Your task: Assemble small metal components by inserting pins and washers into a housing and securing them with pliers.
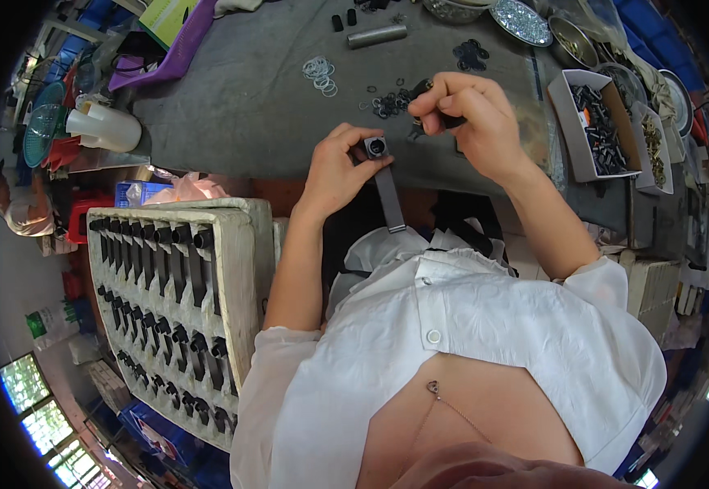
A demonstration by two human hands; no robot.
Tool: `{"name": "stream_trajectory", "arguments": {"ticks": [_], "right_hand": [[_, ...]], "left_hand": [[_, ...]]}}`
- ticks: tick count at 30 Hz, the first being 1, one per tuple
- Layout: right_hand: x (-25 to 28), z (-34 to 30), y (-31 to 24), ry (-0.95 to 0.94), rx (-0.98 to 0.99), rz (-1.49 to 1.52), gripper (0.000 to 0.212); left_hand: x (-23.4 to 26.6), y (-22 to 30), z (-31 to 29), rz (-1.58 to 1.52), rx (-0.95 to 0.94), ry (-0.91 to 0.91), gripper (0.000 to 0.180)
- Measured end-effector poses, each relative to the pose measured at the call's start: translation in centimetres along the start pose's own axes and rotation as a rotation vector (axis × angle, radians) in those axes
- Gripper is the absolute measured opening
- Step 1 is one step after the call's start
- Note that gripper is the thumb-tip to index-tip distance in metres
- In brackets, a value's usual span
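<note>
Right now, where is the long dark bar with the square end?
The head view shows the dark bar in the left hand, near picture centre, left of the right hand and below the small dark rings.

Cannot make out the dark thing point(454, 121) mostly covered by the right grip point(485, 122), nor see the side of the black bar point(388, 200) under the left grip point(332, 175), nor follow the metal bowl point(454, 15) past the upper edge.

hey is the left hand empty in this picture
No, the left hand grips a dark bar near its squarish upper end.
</note>
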State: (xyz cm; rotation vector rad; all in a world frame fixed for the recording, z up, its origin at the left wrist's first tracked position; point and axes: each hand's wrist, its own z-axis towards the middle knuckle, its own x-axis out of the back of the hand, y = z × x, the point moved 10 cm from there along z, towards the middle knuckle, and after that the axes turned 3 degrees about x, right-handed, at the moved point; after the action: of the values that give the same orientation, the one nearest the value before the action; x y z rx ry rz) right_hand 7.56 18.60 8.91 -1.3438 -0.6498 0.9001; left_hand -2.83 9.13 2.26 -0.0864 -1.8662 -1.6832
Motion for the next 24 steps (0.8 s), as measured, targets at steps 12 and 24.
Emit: {"name": "stream_trajectory", "arguments": {"ticks": [12,24], "right_hand": [[-4.1,-0.5,-2.7,-0.151,0.065,0.172,0.026],[-6.3,-0.9,-2.0,-0.329,0.128,-0.081,0.021]], "left_hand": [[-0.5,-1.0,0.4,0.039,0.056,0.010,0.025],[-0.1,-1.3,0.1,-0.120,-0.115,0.141,0.019]]}}
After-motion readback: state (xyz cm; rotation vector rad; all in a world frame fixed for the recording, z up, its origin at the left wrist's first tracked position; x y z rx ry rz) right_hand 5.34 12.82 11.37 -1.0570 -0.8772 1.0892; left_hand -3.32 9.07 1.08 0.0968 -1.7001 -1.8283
